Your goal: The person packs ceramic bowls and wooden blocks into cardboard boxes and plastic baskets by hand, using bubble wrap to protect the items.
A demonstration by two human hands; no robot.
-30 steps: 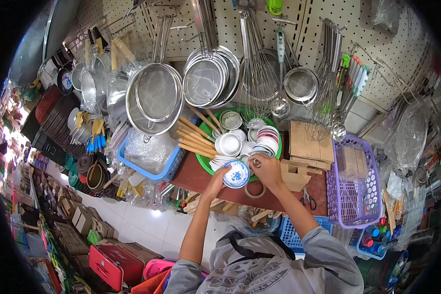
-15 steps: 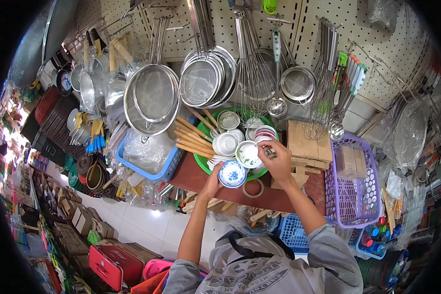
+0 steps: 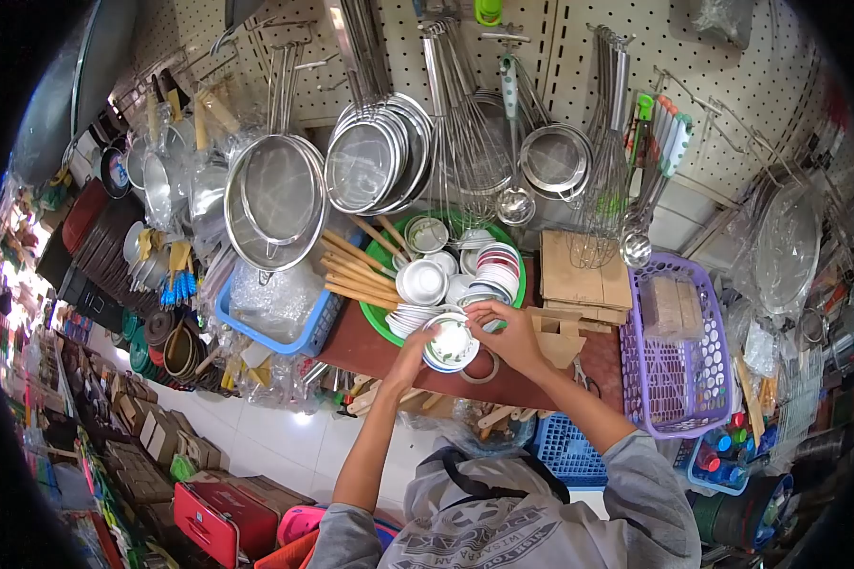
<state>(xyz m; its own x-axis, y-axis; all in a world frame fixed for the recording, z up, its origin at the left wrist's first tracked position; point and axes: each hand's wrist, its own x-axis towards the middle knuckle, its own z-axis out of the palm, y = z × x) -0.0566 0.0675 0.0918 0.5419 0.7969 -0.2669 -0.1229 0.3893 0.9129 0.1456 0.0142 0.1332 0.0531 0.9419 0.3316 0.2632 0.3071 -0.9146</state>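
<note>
My left hand (image 3: 410, 360) grips a small stack of saucers (image 3: 452, 343) by its left side, just in front of the green basin. A white one with a green leaf pattern lies on top, over a blue-rimmed one. My right hand (image 3: 505, 332) is at the stack's upper right edge, fingers bent and pressed together on the rim. Behind the hands, the green basin (image 3: 375, 321) holds white bowls (image 3: 421, 282), more small dishes, red-edged saucers (image 3: 499, 266) and wooden rolling pins (image 3: 361, 280).
Strainers (image 3: 275, 201) and whisks (image 3: 470, 152) hang low above the basin. Cardboard (image 3: 585, 270) and scissors (image 3: 584, 375) lie to the right, beside a purple basket (image 3: 678, 379). A blue basket (image 3: 304, 332) stands left. A tape ring (image 3: 481, 366) is near the stack.
The leaf-patterned dish has come from the basin onto the blue-flowered saucer in my left hand. My right hand has moved left and down to the stack. The view has shifted slightly.
</note>
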